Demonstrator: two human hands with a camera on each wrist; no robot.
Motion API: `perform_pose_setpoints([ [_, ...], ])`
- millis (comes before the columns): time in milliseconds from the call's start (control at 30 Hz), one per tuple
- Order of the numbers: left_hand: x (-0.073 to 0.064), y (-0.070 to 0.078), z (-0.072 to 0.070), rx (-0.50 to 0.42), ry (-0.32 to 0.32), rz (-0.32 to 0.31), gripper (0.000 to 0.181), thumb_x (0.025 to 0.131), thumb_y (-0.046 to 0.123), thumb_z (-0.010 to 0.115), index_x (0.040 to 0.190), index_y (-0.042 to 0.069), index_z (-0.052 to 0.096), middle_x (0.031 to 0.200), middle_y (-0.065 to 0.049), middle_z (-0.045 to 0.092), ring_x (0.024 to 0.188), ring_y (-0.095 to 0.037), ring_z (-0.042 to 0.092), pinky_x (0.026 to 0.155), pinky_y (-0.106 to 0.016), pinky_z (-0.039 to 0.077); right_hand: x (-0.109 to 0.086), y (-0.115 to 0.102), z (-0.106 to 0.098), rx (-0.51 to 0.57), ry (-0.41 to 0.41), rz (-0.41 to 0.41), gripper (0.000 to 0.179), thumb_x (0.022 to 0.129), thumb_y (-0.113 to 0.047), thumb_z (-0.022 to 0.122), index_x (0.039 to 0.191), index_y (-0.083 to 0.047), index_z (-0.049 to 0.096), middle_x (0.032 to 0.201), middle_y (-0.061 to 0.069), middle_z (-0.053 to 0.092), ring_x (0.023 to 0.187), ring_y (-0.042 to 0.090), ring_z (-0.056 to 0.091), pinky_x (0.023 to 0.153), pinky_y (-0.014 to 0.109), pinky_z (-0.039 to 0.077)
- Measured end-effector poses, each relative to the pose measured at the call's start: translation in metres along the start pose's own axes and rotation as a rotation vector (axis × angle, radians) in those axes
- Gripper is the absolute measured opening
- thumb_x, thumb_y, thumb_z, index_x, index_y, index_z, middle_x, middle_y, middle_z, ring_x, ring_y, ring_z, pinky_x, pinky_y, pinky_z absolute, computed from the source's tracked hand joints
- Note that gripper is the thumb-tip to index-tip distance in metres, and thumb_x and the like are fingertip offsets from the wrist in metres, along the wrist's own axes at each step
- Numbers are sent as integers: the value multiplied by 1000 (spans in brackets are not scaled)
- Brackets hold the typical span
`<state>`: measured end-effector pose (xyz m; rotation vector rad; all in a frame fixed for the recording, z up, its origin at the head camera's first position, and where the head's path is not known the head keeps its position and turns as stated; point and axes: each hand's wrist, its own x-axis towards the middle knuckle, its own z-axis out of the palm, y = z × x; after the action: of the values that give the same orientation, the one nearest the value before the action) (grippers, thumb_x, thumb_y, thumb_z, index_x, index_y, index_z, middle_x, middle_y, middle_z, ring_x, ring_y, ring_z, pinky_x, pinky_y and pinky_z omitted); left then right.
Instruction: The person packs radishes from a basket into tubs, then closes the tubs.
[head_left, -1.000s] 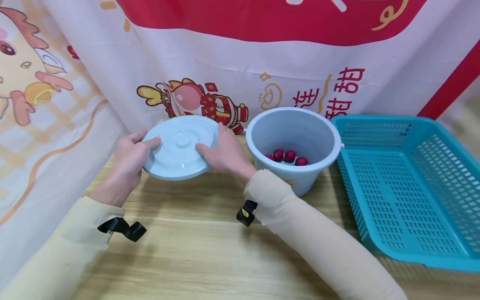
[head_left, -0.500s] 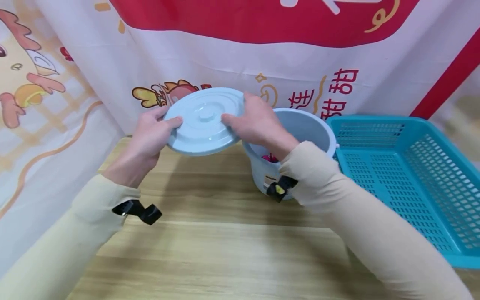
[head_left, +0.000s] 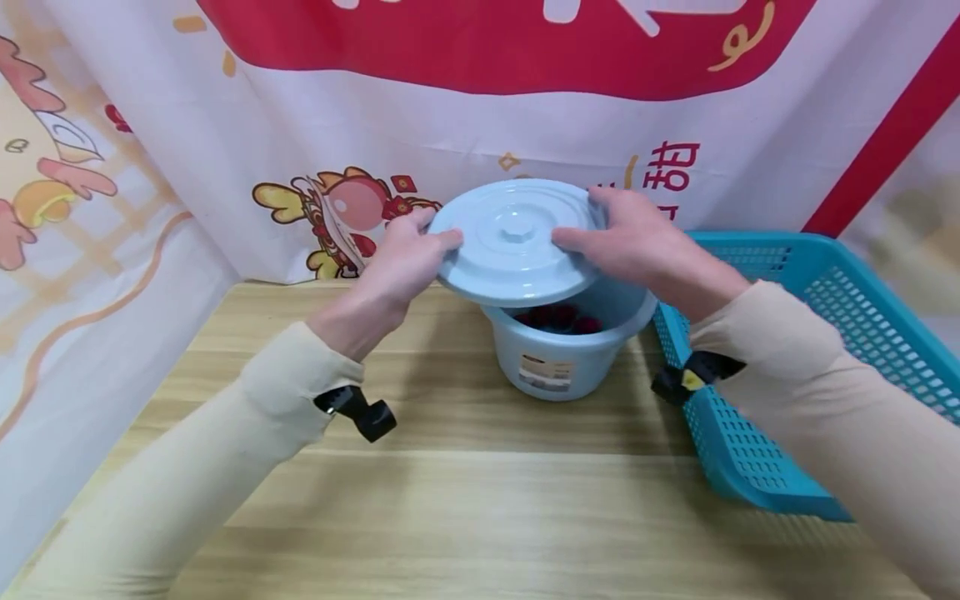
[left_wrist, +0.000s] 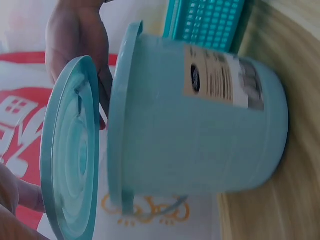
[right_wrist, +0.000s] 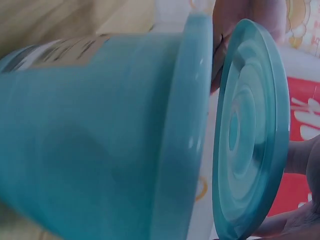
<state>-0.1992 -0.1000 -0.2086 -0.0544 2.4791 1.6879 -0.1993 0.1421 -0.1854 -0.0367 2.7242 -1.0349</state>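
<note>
A round light-blue lid (head_left: 517,237) is held level by both hands above the light-blue bucket (head_left: 555,367). My left hand (head_left: 397,262) grips the lid's left edge, thumb on top. On the opposite edge my right hand (head_left: 645,242) holds it the same way, thumb near the center knob. Both wrist views show a gap between the lid's underside (left_wrist: 70,150) and the bucket's rim (right_wrist: 185,130). Inside the bucket several dark red round things (head_left: 558,318) show below the lid's front edge; the back of the bucket's opening is hidden.
A teal perforated basket (head_left: 697,417) stands right of the bucket, partly hidden behind my right forearm. Beneath everything lies a wooden tabletop (head_left: 465,508). A printed white and red cloth (head_left: 420,125) hangs behind, and another patterned cloth borders the left side.
Both hands have carried the lid rightward, from left of the bucket to over its opening. It rose at first. The grip on it looks the same.
</note>
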Motion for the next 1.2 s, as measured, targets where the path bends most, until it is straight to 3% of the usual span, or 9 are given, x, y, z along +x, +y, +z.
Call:
perform_pose_setpoints([
  [167,-1,2,20,23,-42,-5,60,110,25,54,165,8,36,161,-7,52,146,-19,51,127,-43,40,0,22,-7,-3,3,46,101,102,-50,66,173,-22,0,179,18,12,160,47,21,117,69,43],
  [367,-2,6,35,94,-46,-15,61,110,30,55,165,12,36,163,-4,50,150,-20,47,127,-44,39,-1,40,-12,6,-2,54,101,102,-49,65,172,-22,-3,179,21,9,160,50,17,117,70,42],
  [600,-1,7,42,181,-34,-36,69,109,33,57,168,13,28,170,-4,42,156,-22,41,129,-45,36,3,46,-6,-45,-26,19,99,103,-49,64,172,-18,1,178,21,14,159,49,20,122,71,34],
  [800,0,4,47,249,-59,-4,76,109,33,57,171,12,19,176,-5,31,162,-22,31,133,-44,28,3,53,-5,-108,-34,9,101,103,-52,62,172,-16,-2,178,22,11,160,50,18,122,73,30],
  [1200,-5,-12,49,295,-108,53,75,108,38,58,170,17,22,172,-2,38,159,-20,37,130,-45,33,0,68,-2,-176,-87,7,108,101,-60,60,171,-11,-6,176,26,10,157,54,19,120,75,32],
])
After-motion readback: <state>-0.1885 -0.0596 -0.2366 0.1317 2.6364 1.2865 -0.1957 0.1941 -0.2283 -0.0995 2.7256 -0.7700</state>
